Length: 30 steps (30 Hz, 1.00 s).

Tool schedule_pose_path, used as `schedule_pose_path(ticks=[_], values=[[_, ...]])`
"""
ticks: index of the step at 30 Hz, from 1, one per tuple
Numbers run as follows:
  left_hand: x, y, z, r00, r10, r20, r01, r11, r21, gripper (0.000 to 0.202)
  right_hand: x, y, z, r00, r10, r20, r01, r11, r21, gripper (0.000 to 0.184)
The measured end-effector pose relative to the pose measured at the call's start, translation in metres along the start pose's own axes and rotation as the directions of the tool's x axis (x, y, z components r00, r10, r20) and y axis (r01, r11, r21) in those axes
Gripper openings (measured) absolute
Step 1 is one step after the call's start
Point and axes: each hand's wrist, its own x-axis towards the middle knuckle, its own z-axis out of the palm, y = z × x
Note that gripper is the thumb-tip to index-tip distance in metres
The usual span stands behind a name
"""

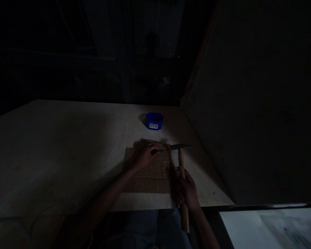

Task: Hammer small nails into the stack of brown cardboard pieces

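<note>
In dim light, my right hand [188, 188] is closed around the wooden handle of a hammer [181, 159]. Its dark narrow head is raised at the right edge of a brown cardboard sheet [147, 186]. Over the upper part of that sheet, my left hand [145, 155] pinches a small dark tool [154, 151], with a thin end towards the hammer head; its exact kind is too dark to make out. Rows of small marks or holes cover the middle of the cardboard. The hammer head and the small tool look apart.
A blue plastic container [154, 121] with a white label stands behind the cardboard on the pale tabletop [93, 135]. Along the right side rises a dark panel [248, 121]. A pale surface [243, 224] lies at the lower right. A dim cable-like line [52, 205] shows at lower left.
</note>
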Motion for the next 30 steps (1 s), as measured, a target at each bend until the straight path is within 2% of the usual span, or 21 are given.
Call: schedule_pose_path(ticks=[4,8,11,18,24,27,30], values=[[0.0,0.001,0.0,1.0,0.03,-0.003,-0.03,0.999,-0.014,0.009,-0.008,-0.013,0.007,1.0,0.003,0.009,-0.001,0.979,-0.203,0.047],[0.001,0.002,0.0,1.0,0.012,-0.002,-0.012,1.0,0.003,0.01,-0.013,-0.035,0.013,0.985,-0.166,0.038,0.163,0.85,-0.501,0.042],[0.001,0.005,-0.001,1.0,-0.015,0.013,0.015,1.0,0.023,0.012,-0.013,-0.043,0.016,0.971,-0.224,0.088,0.232,0.772,-0.592,0.041],[0.001,0.009,-0.006,0.998,-0.033,0.057,0.029,0.997,0.068,0.008,-0.004,-0.039,0.017,0.972,-0.066,0.225,0.204,0.71,-0.674,0.047],[0.0,0.005,-0.003,0.999,-0.028,0.024,0.027,0.999,0.035,0.01,-0.008,-0.041,0.019,0.97,-0.153,0.188,0.239,0.723,-0.649,0.043],[0.0,0.005,-0.003,0.999,-0.02,0.04,0.019,0.999,0.032,0.017,-0.01,-0.04,0.017,0.973,-0.162,0.166,0.231,0.737,-0.636,0.043],[0.001,0.007,-0.004,0.998,-0.022,0.06,0.018,0.998,0.067,0.016,-0.011,-0.038,0.013,0.973,-0.157,0.168,0.229,0.735,-0.638,0.042]])
